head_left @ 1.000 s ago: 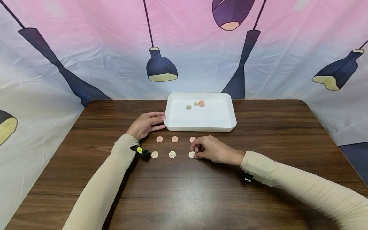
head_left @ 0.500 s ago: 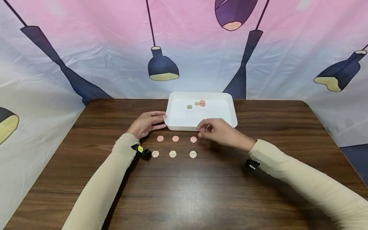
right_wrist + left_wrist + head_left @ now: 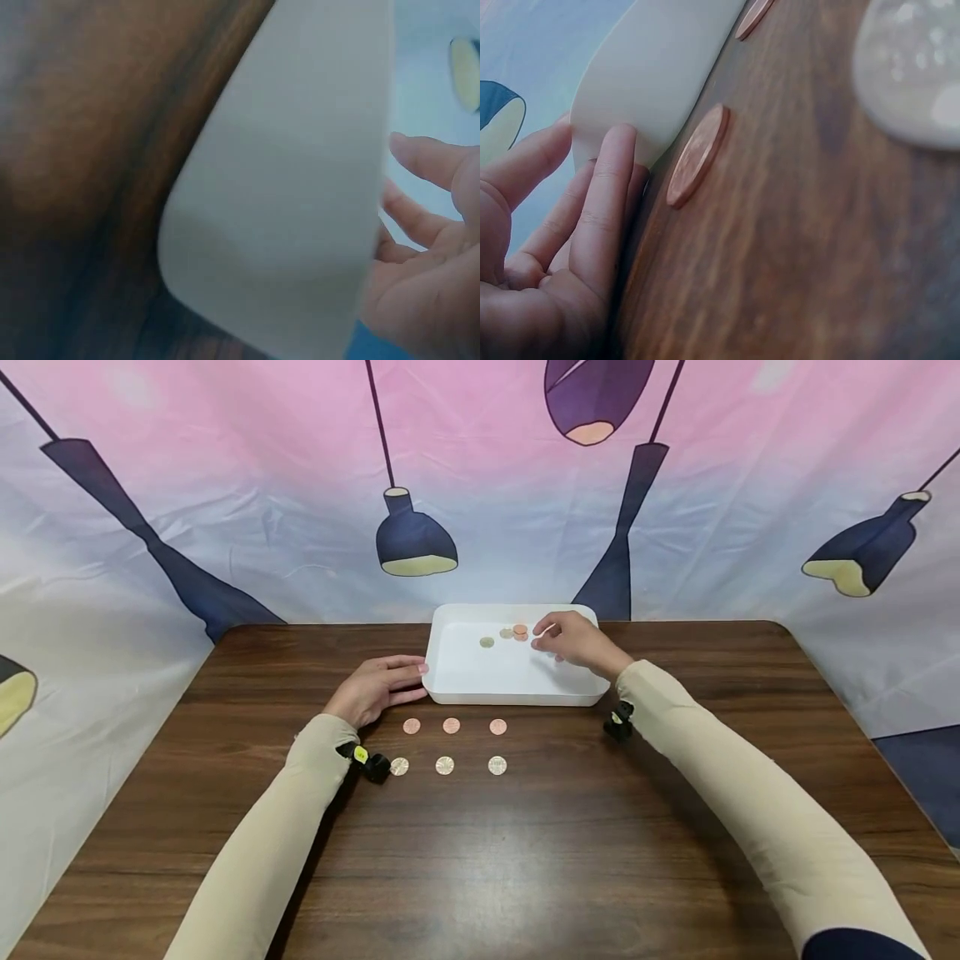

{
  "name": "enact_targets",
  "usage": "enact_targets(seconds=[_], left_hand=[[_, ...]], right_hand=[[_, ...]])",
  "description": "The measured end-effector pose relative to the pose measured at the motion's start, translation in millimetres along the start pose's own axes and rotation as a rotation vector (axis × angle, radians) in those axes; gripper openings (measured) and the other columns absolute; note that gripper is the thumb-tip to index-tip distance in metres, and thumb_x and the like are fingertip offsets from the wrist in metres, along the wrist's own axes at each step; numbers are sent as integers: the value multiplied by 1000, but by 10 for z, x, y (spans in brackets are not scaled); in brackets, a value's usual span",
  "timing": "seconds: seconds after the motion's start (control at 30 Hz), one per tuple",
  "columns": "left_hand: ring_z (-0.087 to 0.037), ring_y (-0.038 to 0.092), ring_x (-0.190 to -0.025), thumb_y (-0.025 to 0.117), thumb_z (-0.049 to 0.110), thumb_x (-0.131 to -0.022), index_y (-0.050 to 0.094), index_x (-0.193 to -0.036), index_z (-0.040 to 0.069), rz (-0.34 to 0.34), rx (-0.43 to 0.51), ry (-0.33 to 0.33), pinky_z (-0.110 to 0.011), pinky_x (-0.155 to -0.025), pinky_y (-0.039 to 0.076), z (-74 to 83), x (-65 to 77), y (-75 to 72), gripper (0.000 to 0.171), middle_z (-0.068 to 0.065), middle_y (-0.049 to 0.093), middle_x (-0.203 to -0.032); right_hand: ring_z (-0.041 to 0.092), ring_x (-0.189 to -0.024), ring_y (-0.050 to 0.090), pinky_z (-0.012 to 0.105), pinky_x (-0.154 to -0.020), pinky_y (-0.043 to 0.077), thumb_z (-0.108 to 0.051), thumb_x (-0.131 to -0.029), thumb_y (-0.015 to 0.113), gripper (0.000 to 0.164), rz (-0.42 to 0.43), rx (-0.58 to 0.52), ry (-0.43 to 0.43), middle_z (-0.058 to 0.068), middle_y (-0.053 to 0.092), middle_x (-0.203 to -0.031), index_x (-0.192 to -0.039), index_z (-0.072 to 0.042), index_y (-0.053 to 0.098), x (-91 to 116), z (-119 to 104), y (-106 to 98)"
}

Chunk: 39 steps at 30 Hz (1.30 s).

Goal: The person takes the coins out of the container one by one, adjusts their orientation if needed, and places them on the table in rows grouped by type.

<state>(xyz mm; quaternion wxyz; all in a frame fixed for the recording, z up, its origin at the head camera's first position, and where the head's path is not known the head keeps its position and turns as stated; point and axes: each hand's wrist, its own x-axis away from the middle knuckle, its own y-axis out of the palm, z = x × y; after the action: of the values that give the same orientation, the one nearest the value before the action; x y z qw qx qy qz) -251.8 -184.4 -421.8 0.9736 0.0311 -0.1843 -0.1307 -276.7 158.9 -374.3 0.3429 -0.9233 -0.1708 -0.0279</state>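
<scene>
Inside the white tray (image 3: pixel 517 687), my right hand (image 3: pixel 576 639) hovers just right of several coins, its thumb and fingers apart with nothing seen between them. Those coins are two dull yellowish ones, such as the left coin (image 3: pixel 487 642), and overlapping copper coins (image 3: pixel 521 632). My left hand (image 3: pixel 375 690) touches the tray's left side with extended fingers, as the left wrist view also shows. In front of the tray lie three copper coins in a row, the middle copper coin (image 3: pixel 451 726) among them. Nearer me is a row of three gold-coloured coins, including the middle gold coin (image 3: pixel 445 766).
The brown wooden table (image 3: pixel 480 877) runs back to a printed cloth (image 3: pixel 315 460) hanging behind it. Near the left wrist's black camera (image 3: pixel 377 768) lies the leftmost gold coin (image 3: pixel 400 767). The tray wall (image 3: pixel 277 187) stands between the right wrist camera and the fingers.
My right hand has left the rightmost gold coin, which stays on the table, and moved up and back over the tray. My left hand stays at the tray's side.
</scene>
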Motion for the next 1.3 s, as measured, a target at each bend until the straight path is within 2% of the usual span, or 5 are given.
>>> enact_targets(seconds=[0.5, 0.7, 1.0, 1.17, 1.3], left_hand=[[-12, 71, -105, 68, 10, -105, 47, -154, -5, 11, 1, -3, -32, -99, 60, -35, 42, -36, 55, -17, 55, -143], [-13, 72, -104, 68, 10, -105, 48, -153, -6, 2, 9, -1, -32, -99, 61, -46, 16, 7, 55, -15, 57, -140], [-14, 72, -103, 64, 8, -106, 47, -153, -5, -1, 6, -12, -33, -98, 61, -47, 18, 41, 52, -15, 56, -140], [-14, 72, -102, 64, 8, -106, 48, -152, -6, 0, 6, 5, -33, -97, 61, -7, 3, 35, 50, -15, 57, -138], [-14, 72, -101, 64, 7, -106, 48, -152, -6, -1, 1, -3, -33, -97, 61, 7, 7, 11, 50, -13, 59, -134]], right_hand=[[25, -89, 64, 36, -81, 54, -11, -105, 65, 39, -2, 103, 15, 22, 64, -124, -139, 5, 57, -391, -120, 210], [17, -72, 55, 28, -67, 47, -11, -104, 66, 17, 123, 146, 82, 17, 72, -105, -108, 5, 70, -432, -84, 275], [19, -68, 46, 30, -63, 39, -20, -102, 71, 26, 217, 202, 161, 3, 60, -75, -83, -3, 74, -535, -43, 347], [20, -75, 47, 31, -67, 41, -21, -102, 68, 22, 195, 198, 157, 6, 58, -88, -94, -1, 68, -573, -64, 314], [26, -90, 50, 36, -80, 47, -15, -105, 63, 20, 122, 314, 17, 17, 60, -105, -101, 4, 65, -564, -65, 308]])
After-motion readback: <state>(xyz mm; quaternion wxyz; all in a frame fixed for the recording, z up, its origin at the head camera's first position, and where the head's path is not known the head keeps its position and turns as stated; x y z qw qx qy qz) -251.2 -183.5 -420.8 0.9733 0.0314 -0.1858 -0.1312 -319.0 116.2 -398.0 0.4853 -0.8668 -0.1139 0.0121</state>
